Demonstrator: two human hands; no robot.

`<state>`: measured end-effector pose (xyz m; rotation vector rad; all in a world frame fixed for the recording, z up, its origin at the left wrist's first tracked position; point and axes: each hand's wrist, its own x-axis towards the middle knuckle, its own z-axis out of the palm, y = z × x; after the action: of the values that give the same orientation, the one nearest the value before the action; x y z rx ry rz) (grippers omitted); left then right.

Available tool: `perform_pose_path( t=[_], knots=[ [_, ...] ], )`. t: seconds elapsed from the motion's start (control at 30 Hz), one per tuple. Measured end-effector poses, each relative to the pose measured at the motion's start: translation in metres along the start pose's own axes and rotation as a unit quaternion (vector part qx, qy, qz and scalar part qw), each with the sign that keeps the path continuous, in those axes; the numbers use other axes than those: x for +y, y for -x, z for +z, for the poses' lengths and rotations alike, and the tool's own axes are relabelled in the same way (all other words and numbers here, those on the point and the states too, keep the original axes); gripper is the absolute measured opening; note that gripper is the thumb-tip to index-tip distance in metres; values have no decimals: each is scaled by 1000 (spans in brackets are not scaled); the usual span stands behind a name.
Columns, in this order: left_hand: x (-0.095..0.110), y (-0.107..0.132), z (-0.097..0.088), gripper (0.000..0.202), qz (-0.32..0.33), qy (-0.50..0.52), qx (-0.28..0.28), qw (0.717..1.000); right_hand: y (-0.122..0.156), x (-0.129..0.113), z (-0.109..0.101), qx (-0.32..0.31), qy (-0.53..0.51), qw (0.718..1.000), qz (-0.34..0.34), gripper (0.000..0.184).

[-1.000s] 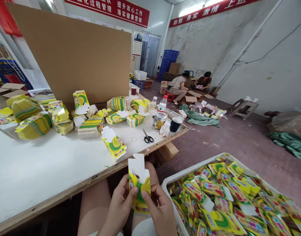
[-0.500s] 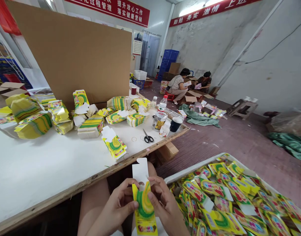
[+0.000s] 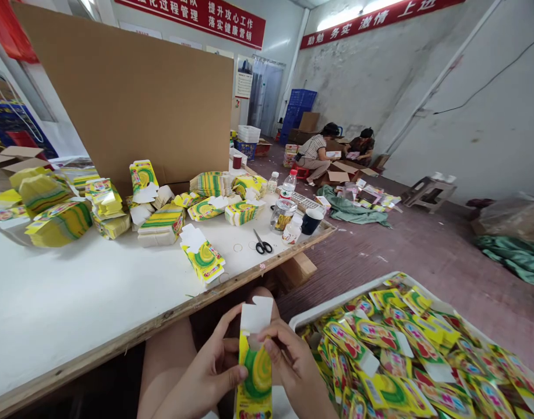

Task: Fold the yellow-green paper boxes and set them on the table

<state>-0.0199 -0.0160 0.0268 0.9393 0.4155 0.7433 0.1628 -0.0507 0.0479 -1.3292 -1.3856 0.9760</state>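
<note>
Holding a flat yellow-and-green printed carton (image 3: pixel 257 372) upright over the lap, the left hand (image 3: pixel 205 375) and right hand (image 3: pixel 293 366) grip it from opposite sides. Its long axis runs from 12 o'clock down to 6 o'clock, with its lower end cut off by the bottom of the view. The left hand sits at 9 o'clock of the carton, its fingers (image 3: pixel 234 375) closed on the left edge with the thumb lying across the printed face. The right hand sits at 3 o'clock, its fingers curled shut on the upper right edge. Neither hand is nearer, since both are touching it. The white tuck flap (image 3: pixel 255 317) stands free at the 12 o'clock end, leaning slightly toward 1 o'clock. It rises just above the right fingertips, which press in at the notch where the flap meets the body. The wooden edge of the bench (image 3: pixel 74 302) crosses from 9 o'clock to 12 o'clock, well apart from the hands. A loose carton (image 3: pixel 203 259) and scissors (image 3: pixel 262 244) lie on it. At 3 o'clock, just beside the right hand, a white tray (image 3: pixel 336 302) is heaped with more such cartons.
</note>
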Motion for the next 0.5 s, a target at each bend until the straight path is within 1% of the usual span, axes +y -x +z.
perform_pose_path(
  t=[0.03,0.1,0.13,0.17,0.23,0.3,0.33,0.4,0.5],
  knots=[
    [-1,0,0,77,-1,-4,-6,1000,0,3,1,34,-23,999,9,19],
    [-1,-2,0,59,13,-34,5,999,1,7,0,109,-60,992,24,26],
    [-1,-3,0,51,25,-58,20,998,1,9,-2,130,-64,989,27,29],
    [-2,-4,0,46,37,-81,36,995,1,10,-4,131,-61,989,28,31],
    [-4,-6,-1,41,59,-125,63,988,0,10,-7,85,-49,994,40,35],
    [-6,-6,-3,40,68,-163,78,981,0,10,-8,28,-40,997,62,36],
    [-7,-6,-4,39,69,-183,83,977,1,9,-7,13,-35,997,71,36],
    [-6,-5,-3,39,65,-220,82,970,0,9,-3,5,-23,997,79,37],
    [-3,-3,0,42,56,-250,62,965,-2,10,2,18,9,997,76,33]
  ],
)
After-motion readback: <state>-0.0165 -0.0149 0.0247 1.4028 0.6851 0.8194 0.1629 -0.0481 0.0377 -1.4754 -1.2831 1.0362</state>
